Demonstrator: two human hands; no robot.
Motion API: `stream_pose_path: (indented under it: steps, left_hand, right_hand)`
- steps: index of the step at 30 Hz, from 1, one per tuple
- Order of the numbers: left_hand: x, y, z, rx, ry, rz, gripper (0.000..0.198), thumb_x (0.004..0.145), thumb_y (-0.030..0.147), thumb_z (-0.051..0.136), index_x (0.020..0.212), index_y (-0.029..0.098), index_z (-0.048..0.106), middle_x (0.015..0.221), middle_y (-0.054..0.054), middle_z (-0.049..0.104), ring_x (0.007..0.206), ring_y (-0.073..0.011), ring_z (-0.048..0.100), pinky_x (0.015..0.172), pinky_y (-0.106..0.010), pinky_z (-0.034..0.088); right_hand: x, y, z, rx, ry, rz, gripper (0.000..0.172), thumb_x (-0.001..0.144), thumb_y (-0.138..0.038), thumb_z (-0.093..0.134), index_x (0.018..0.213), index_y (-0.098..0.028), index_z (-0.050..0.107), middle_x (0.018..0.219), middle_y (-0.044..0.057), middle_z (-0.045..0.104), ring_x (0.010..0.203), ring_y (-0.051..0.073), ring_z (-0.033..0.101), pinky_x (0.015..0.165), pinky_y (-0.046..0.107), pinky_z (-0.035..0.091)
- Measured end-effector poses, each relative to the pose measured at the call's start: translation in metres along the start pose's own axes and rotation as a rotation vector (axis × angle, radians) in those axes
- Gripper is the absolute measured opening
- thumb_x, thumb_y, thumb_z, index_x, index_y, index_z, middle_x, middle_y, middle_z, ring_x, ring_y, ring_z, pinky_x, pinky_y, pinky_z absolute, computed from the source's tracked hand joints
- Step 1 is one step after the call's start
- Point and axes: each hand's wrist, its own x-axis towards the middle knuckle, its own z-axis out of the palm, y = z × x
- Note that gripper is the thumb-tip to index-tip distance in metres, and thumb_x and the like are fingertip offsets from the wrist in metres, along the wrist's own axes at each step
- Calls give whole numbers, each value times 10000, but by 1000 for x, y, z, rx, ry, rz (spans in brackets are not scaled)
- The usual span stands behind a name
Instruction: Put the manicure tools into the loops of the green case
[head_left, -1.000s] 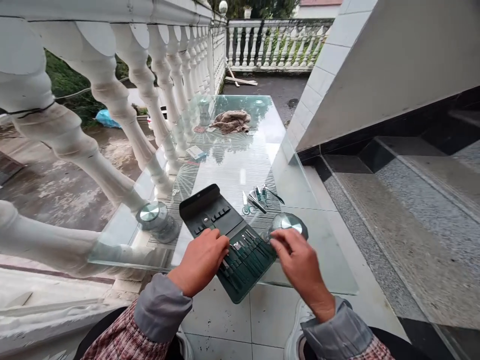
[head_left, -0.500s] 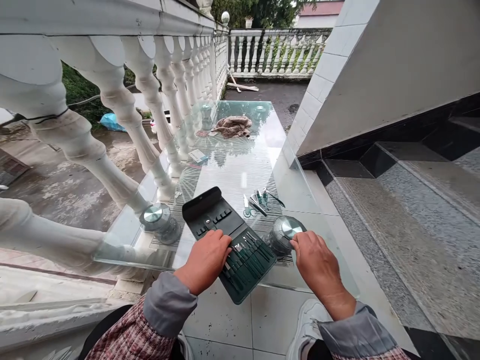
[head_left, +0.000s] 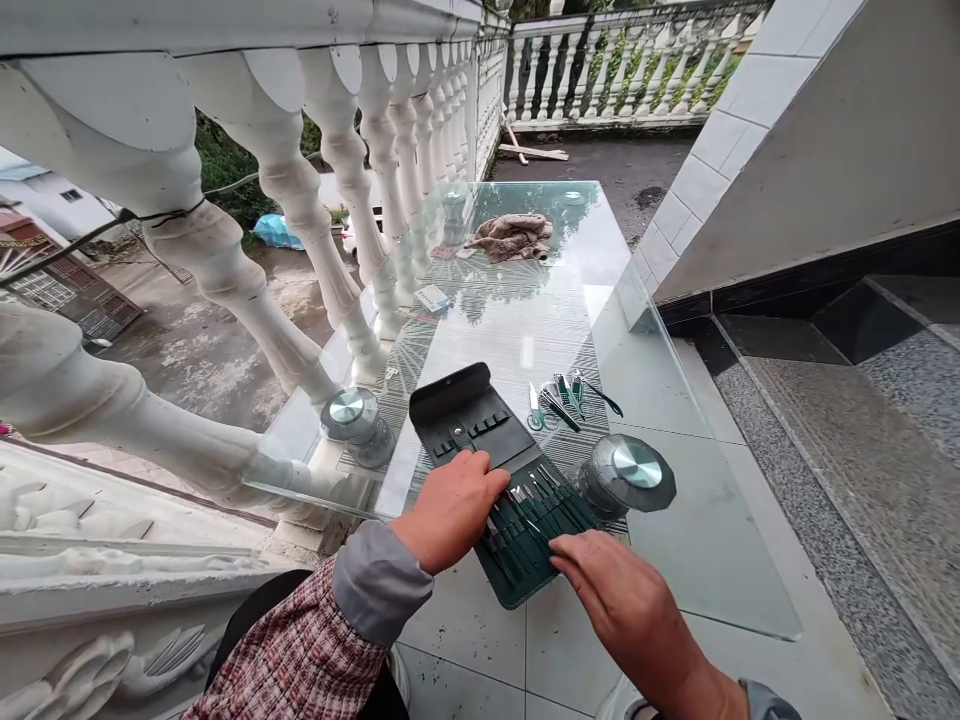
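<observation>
Case in grip of left hand; right hand pinches slim tool.

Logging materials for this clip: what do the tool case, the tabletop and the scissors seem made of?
Tool case: likely leather or imitation, smooth, satiny; the flap curls softly. Tabletop: glossy glass; floor tiles show through. Scissors: bright blades, likely metal; green handles, perhaps plastic.

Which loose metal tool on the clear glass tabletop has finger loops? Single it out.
The small scissors with silver blades and green loops, leftmost in the group beside the dark green folding case; the other loose tools show no such loops.
</observation>
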Motion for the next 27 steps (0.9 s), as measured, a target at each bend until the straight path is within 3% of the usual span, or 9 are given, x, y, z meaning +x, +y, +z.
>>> stream_pose_path:
  steps: [6,27]
  left_hand:
    - [1,1,1,21,-5,-10,157,915,236,385,941,213,538,874,-37,505,792,-169,469,624,-263,407]
    - [4,1,1,27,23,28,164,912,234,387,894,203,547,846,-36,505,735,-164,462,577,-267,367]
  right_hand:
    - [-12,-3,5,-36,-43,-54,167,860,-121,491,1006,-142,570,749,51,606,704,138,583,656,261,473]
    - [-11,-16,18,-165,-63,14,212,867,-81,430,999,-126,590,760,57,580,645,120,554,579,215,441]
